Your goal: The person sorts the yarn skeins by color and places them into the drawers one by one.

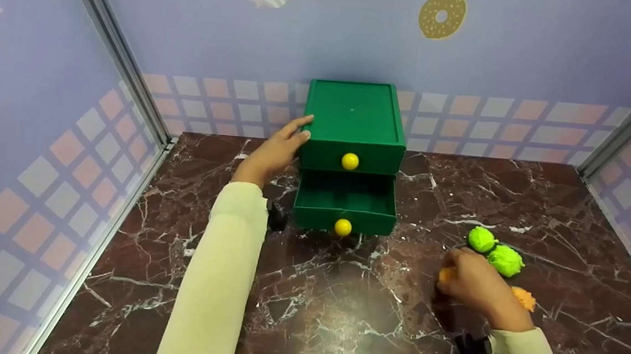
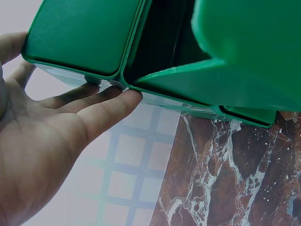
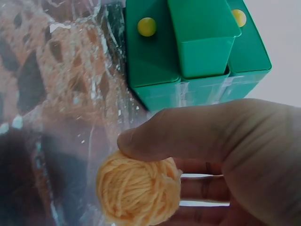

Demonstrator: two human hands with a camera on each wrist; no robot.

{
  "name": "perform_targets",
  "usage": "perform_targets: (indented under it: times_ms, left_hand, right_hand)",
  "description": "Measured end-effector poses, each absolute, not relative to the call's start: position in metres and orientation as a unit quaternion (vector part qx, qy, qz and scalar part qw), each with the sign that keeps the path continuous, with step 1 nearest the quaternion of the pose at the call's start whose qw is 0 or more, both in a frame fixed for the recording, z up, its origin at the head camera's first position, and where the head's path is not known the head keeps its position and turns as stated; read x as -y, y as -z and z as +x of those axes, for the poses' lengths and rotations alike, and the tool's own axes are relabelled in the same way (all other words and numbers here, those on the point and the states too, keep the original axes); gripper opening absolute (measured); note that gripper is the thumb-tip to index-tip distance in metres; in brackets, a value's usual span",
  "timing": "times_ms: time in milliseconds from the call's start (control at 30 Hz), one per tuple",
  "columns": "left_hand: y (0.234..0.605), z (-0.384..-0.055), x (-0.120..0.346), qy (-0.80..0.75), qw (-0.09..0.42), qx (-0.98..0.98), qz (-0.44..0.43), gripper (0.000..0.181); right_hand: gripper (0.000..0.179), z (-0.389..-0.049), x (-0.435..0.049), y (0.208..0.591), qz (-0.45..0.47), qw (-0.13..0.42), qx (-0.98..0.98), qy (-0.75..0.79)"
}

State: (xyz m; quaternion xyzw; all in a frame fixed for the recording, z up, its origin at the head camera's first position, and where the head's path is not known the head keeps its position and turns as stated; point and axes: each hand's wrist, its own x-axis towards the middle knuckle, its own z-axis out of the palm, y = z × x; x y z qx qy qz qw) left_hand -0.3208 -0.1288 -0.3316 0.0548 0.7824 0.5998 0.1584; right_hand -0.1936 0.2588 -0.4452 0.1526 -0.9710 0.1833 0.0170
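Note:
A green drawer cabinet [image 1: 353,113] with yellow knobs stands against the back wall. One drawer [image 1: 346,221] below the top one is pulled out, and its visible inside holds nothing. My left hand [image 1: 269,157] rests against the cabinet's left side, its fairly straight fingers [image 2: 110,110] touching the green edge. Over the table at the right, my right hand [image 1: 477,283] pinches an orange yarn ball [image 3: 137,190] between thumb and fingers. Right by that hand lie two lime-green yarn balls, a smaller one [image 1: 481,240] and a larger one [image 1: 505,261]. Another orange yarn ball [image 1: 523,299] is partly hidden behind the wrist.
Dark red marbled table [image 1: 328,311] with white veins spreads under everything. Patterned panels close it in at the back [image 1: 348,29], left and right. The pulled-out drawer juts forward over the table.

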Motion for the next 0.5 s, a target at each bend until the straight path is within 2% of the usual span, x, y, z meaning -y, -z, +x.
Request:
perform_targets:
  times_ms: [200, 500]
  left_hand:
    - [0.32, -0.311, 0.126, -0.595, 0.165, -0.785, 0.051, 0.049]
    - [0.317, -0.307, 0.127, -0.578, 0.163, -0.798, 0.056, 0.05]
  right_hand:
    - [0.022, -0.197, -0.252, 0.436, 0.165, 0.046, 0.967, -0.188]
    - [0.02, -0.203, -0.24, 0.421, 0.174, 0.099, 0.956, -0.214]
